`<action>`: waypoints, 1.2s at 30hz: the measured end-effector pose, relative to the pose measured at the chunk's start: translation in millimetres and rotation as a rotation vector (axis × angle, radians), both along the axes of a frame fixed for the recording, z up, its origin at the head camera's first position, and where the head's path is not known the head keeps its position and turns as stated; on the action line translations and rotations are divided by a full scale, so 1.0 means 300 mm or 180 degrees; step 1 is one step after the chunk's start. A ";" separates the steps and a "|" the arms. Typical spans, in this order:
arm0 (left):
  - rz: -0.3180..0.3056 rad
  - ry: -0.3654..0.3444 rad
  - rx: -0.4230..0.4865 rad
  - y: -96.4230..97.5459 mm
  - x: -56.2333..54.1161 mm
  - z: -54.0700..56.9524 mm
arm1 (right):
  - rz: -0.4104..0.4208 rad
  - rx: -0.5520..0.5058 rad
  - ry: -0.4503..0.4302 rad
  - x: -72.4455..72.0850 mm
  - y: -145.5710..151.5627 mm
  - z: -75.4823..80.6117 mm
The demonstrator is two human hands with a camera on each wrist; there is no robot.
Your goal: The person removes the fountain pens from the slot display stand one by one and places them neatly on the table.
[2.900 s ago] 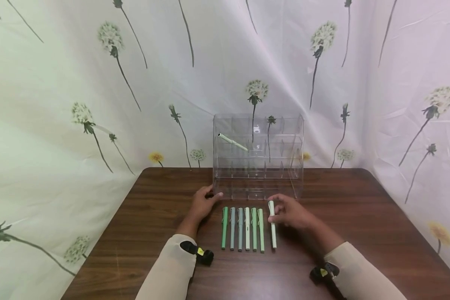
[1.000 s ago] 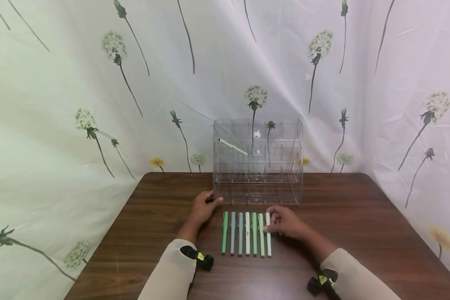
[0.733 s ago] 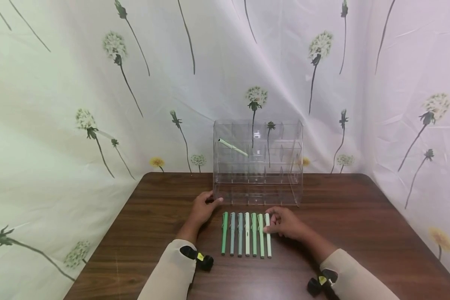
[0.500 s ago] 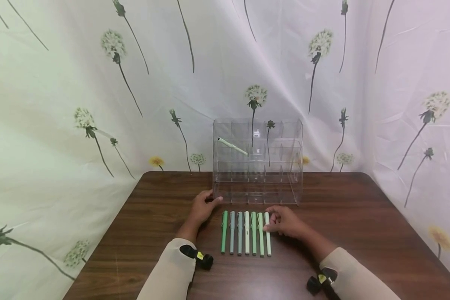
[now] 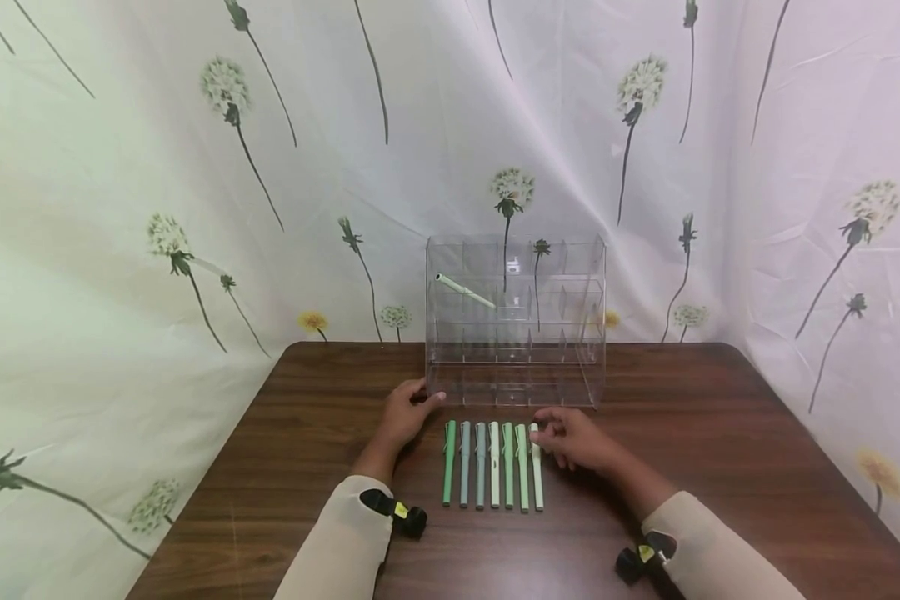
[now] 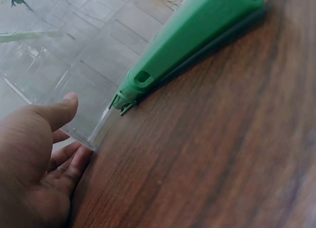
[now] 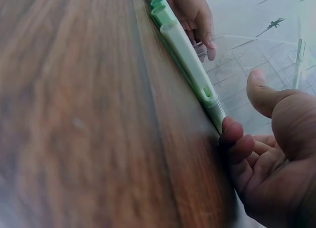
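Several capped pens lie side by side on the table, caps toward the clear acrylic organizer [image 5: 513, 363]. The row runs from a dark green pen [image 5: 448, 467] at the left, through grey-blue pens [image 5: 480, 471], to a pale whitish-green pen [image 5: 537, 485] at the right end. My left hand [image 5: 403, 414] holds the organizer's front left corner, thumb on the inner side and fingers outside. Beside the pale pen's cap end, my right hand [image 7: 281, 159] has its thumb raised off the pen and its fingertips [image 7: 232, 130] right at the cap.
One light green pen [image 5: 465, 291] lies slantwise in an upper tier of the organizer. The brown wooden table [image 5: 285, 467] meets a hanging cloth [image 5: 307, 167] printed with dandelions at the back and sides.
The pale pen was moved left into the row beside the others. Just now my right thumb has come away from it, and the hand has shifted slightly up and right. The left hand stays put.
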State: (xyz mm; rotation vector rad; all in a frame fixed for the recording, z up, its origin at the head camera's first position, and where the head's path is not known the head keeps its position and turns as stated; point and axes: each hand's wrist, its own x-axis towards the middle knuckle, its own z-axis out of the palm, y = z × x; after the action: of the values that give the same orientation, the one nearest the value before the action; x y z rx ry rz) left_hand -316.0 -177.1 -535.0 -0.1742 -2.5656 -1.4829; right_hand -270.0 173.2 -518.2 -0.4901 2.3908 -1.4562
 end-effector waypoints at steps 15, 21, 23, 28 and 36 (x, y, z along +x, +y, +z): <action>0.0021 -0.0142 -0.0079 -0.017 0.011 0.005 | 0.0205 -0.0042 -0.0022 -0.014 -0.004 0.083; 0.0029 -0.0188 -0.0041 -0.018 0.010 0.007 | 0.0208 0.0157 -0.0045 -0.013 -0.006 0.145; 0.0040 -0.0192 -0.0026 -0.018 0.008 0.008 | 0.0240 0.0187 -0.0072 -0.018 -0.006 0.161; 0.0022 -0.0168 -0.0052 -0.012 0.004 0.010 | 0.0240 0.0261 -0.0087 -0.038 0.004 0.197; -0.0014 -0.0095 0.0016 -0.002 0.005 0.008 | 0.0256 0.0334 0.0014 -0.091 0.014 0.296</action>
State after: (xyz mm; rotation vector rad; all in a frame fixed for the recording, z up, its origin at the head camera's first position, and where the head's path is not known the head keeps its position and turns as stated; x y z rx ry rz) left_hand -314.6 -177.8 -532.5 -0.1583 -2.5861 -1.5046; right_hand -297.3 177.4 -429.4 -0.5575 2.4067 -1.2898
